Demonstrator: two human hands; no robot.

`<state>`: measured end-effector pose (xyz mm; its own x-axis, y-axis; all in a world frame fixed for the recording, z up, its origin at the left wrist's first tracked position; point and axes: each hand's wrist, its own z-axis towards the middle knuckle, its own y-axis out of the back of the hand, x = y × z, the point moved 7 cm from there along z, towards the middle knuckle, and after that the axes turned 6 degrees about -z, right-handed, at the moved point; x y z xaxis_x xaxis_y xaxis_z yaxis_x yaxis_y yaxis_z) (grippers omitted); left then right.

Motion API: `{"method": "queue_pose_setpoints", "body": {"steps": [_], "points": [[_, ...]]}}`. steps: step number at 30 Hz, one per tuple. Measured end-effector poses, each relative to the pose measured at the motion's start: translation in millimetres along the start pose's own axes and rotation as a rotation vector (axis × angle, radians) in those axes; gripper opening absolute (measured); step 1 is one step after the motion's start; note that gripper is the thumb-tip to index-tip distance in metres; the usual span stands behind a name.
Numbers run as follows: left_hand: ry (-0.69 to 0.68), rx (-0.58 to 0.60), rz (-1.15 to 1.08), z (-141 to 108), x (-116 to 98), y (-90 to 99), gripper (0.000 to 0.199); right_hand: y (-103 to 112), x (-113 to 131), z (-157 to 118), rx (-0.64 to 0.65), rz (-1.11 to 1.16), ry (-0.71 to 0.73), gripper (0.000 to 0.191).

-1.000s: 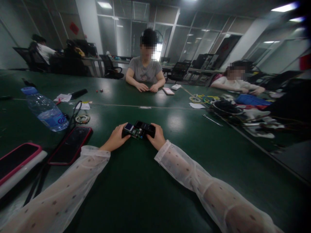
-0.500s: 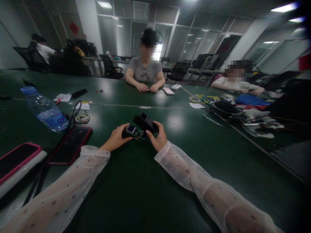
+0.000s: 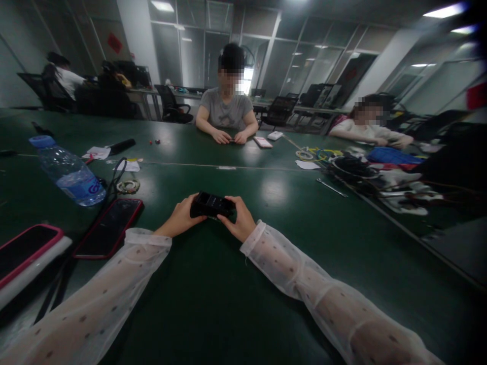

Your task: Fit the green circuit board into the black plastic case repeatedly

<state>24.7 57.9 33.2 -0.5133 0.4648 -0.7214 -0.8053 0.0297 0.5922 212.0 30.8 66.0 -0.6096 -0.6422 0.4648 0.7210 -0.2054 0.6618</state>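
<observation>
A black plastic cover [image 3: 215, 202] lies over the small circuit board, hiding nearly all of it; only a thin edge shows below. My left hand [image 3: 181, 217] is closed around the left end of the pair, thumb along the near side. At the right end, my right hand [image 3: 240, 221] grips the cover between its thumb and fingers. Both hands hold the stacked parts just above the green table [image 3: 205, 284]. Whether the cover is fully seated on the board I cannot tell.
To the left are a red-edged phone [image 3: 108, 228], a pink-rimmed phone [image 3: 28, 253], a water bottle [image 3: 72, 175] and a beaded bracelet [image 3: 128, 186]. A wrench [image 3: 332, 187] and heaped cables [image 3: 353, 167] lie right. A person [image 3: 227, 109] sits opposite, another at the right.
My right hand has brought the black cover down and left onto the circuit board, levelling it from its tilt. The board's screen and green parts are now covered. My left hand has barely moved.
</observation>
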Motion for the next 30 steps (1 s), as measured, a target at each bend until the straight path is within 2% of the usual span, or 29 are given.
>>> {"method": "queue_pose_setpoints", "body": {"steps": [7,13,20,25,30], "points": [[0.008,0.011,0.051,-0.8,1.5,0.2,0.080,-7.9,-5.9,-0.8,0.049,-0.020,-0.001,0.048],[0.021,0.022,0.084,-2.0,1.9,-0.8,0.083,-12.4,-10.1,-2.1,0.060,-0.019,0.008,0.059],[0.035,0.043,0.100,-2.3,1.9,-2.1,0.083,-16.5,-12.2,-2.9,0.109,-0.047,0.005,0.063],[0.049,0.053,0.104,-2.0,1.4,-1.6,0.083,-21.5,-14.3,-2.4,0.171,-0.031,-0.003,0.055],[0.027,0.035,0.097,-1.4,1.9,-1.0,0.081,-17.8,-15.1,-1.0,0.125,-0.008,-0.024,0.052]]}}
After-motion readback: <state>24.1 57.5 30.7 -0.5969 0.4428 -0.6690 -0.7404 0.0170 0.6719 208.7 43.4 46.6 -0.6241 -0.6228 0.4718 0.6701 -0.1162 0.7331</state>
